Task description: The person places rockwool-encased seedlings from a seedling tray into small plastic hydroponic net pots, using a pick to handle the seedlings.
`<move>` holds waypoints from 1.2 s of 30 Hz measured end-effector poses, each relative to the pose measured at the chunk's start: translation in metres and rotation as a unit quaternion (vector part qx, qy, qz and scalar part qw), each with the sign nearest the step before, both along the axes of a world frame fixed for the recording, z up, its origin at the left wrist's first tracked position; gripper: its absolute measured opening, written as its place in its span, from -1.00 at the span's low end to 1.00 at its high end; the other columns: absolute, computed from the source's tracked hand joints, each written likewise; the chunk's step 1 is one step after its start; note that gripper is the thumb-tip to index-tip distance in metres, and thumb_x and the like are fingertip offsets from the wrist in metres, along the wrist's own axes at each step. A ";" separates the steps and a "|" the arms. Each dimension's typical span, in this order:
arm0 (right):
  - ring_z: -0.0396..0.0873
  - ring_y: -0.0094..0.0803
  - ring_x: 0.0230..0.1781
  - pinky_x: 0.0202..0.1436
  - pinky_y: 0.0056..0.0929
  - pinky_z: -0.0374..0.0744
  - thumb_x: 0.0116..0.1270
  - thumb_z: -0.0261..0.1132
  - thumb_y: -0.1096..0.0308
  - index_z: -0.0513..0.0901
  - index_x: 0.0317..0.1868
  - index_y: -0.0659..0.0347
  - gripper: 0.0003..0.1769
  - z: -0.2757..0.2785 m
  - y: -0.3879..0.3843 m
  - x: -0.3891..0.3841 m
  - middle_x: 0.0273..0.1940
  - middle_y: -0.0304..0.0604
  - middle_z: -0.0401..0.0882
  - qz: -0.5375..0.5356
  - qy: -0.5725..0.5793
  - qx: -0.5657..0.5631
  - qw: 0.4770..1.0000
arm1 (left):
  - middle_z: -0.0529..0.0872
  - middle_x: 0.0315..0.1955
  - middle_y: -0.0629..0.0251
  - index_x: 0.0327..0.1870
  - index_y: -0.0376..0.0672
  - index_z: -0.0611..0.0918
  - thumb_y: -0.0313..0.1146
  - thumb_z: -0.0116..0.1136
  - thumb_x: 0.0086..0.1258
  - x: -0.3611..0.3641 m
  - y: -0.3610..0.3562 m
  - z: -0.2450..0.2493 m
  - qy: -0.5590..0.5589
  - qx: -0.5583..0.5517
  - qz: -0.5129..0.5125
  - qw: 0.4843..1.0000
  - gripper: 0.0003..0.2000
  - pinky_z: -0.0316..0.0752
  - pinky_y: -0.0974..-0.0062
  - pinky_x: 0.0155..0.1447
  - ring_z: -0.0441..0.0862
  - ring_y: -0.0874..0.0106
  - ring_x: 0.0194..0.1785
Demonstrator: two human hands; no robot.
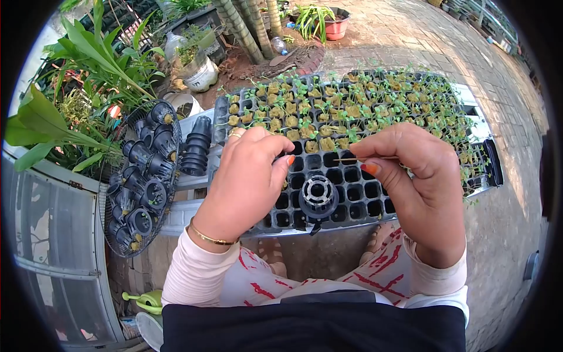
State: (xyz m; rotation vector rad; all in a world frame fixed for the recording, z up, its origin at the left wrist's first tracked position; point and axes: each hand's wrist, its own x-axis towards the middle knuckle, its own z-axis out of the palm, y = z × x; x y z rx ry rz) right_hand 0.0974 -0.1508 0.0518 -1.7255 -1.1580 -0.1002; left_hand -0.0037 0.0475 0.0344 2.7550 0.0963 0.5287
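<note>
Between the thumb and forefinger of my right hand [419, 182] is a thin brown stick [348, 159], held level over the seedling tray [281, 219]. My left hand [249, 173] hovers over the tray's near left part, its fingers curled and thumb close to the forefinger; whatever is between them is hidden. A black net pot [318, 202] stands upside down on the near cells, slotted base upward, between my hands. Leafy seedlings [352, 111] in brownish sponge plugs fill the far cells; many near cells show dark and bare.
Left of the tray lie a stack of black net pots [196, 146] and a wire basket [141, 249] full of more net pots, some with plugs. Potted plants [196, 70] stand behind. A green watering can [146, 301] sits low at left, beside a glass-paned frame [56, 246].
</note>
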 end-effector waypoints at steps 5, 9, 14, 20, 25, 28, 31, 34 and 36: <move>0.55 -0.12 -0.42 -0.32 -0.32 0.50 0.04 0.27 0.65 0.64 -0.34 0.33 -0.86 -0.007 0.014 0.006 -0.47 -0.01 0.58 0.003 -0.009 0.012 1.000 | 0.56 -0.41 0.13 -0.25 -0.22 0.65 -0.49 0.19 0.16 0.012 0.000 -0.013 0.008 0.007 0.006 1.000 -0.86 0.38 0.28 -0.09 0.50 0.16 -0.22; 0.58 -0.07 -0.39 -0.30 -0.27 0.52 0.07 0.26 0.63 0.65 -0.32 0.34 -0.86 -0.010 0.028 0.014 -0.43 0.04 0.60 0.029 -0.006 -0.048 0.998 | 0.55 -0.41 0.11 -0.24 -0.22 0.64 -0.50 0.19 0.15 0.011 -0.003 -0.018 0.008 -0.008 -0.002 1.000 -0.85 0.39 0.28 -0.09 0.51 0.13 -0.21; 0.61 -0.04 -0.35 -0.27 -0.26 0.54 0.10 0.25 0.59 0.66 -0.30 0.33 -0.87 -0.010 0.043 0.026 -0.38 0.08 0.62 0.051 -0.031 -0.094 0.994 | 0.55 -0.40 0.09 -0.21 -0.23 0.64 -0.51 0.18 0.15 0.010 -0.002 -0.022 0.006 -0.017 -0.002 1.000 -0.82 0.39 0.26 -0.06 0.50 0.11 -0.20; 0.62 -0.04 -0.34 -0.25 -0.26 0.56 0.13 0.21 0.57 0.67 -0.29 0.31 -0.86 -0.014 0.054 0.036 -0.38 0.09 0.63 0.075 -0.013 -0.143 0.987 | 0.55 -0.38 0.07 -0.17 -0.24 0.64 -0.50 0.19 0.15 0.010 0.000 -0.024 0.015 -0.012 -0.009 1.000 -0.79 0.39 0.25 -0.03 0.50 0.09 -0.17; 0.62 -0.05 -0.36 -0.26 -0.26 0.56 0.12 0.17 0.59 0.67 -0.33 0.30 -0.85 -0.010 0.060 0.041 -0.41 0.08 0.62 0.102 -0.045 -0.170 0.979 | 0.55 -0.37 0.07 -0.16 -0.24 0.64 -0.50 0.19 0.14 0.010 0.001 -0.023 0.020 -0.031 -0.009 0.999 -0.78 0.39 0.24 -0.02 0.50 0.07 -0.16; 0.62 -0.06 -0.38 -0.27 -0.27 0.56 0.12 0.19 0.57 0.67 -0.35 0.29 -0.87 -0.007 0.065 0.044 -0.43 0.07 0.62 0.108 -0.018 -0.190 0.976 | 0.55 -0.36 0.06 -0.15 -0.25 0.64 -0.49 0.20 0.14 0.010 0.003 -0.019 0.038 -0.045 -0.018 0.998 -0.77 0.39 0.24 -0.02 0.50 0.06 -0.16; 0.62 -0.08 -0.40 -0.27 -0.29 0.56 0.11 0.21 0.56 0.67 -0.35 0.28 -0.87 -0.004 0.069 0.046 -0.44 0.05 0.62 0.104 -0.015 -0.217 0.970 | 0.56 -0.35 0.04 -0.15 -0.27 0.63 -0.49 0.19 0.15 0.011 0.007 -0.016 0.067 -0.046 -0.033 0.996 -0.77 0.39 0.23 -0.02 0.50 0.06 -0.16; 0.61 -0.09 -0.41 -0.28 -0.29 0.56 0.10 0.23 0.55 0.68 -0.35 0.28 -0.88 -0.002 0.072 0.050 -0.45 0.05 0.62 0.110 0.004 -0.215 0.970 | 0.57 -0.37 0.03 -0.15 -0.28 0.63 -0.49 0.18 0.16 0.014 0.010 -0.015 0.076 -0.050 -0.042 0.995 -0.78 0.40 0.25 -0.04 0.52 0.08 -0.21; 0.61 -0.09 -0.41 -0.28 -0.29 0.56 0.10 0.23 0.55 0.68 -0.35 0.28 -0.88 -0.003 0.073 0.051 -0.44 0.05 0.63 0.111 0.005 -0.222 0.969 | 0.57 -0.44 0.06 -0.16 -0.29 0.63 -0.50 0.16 0.16 0.016 0.012 -0.015 0.080 -0.067 -0.046 0.993 -0.78 0.41 0.27 -0.09 0.54 0.11 -0.27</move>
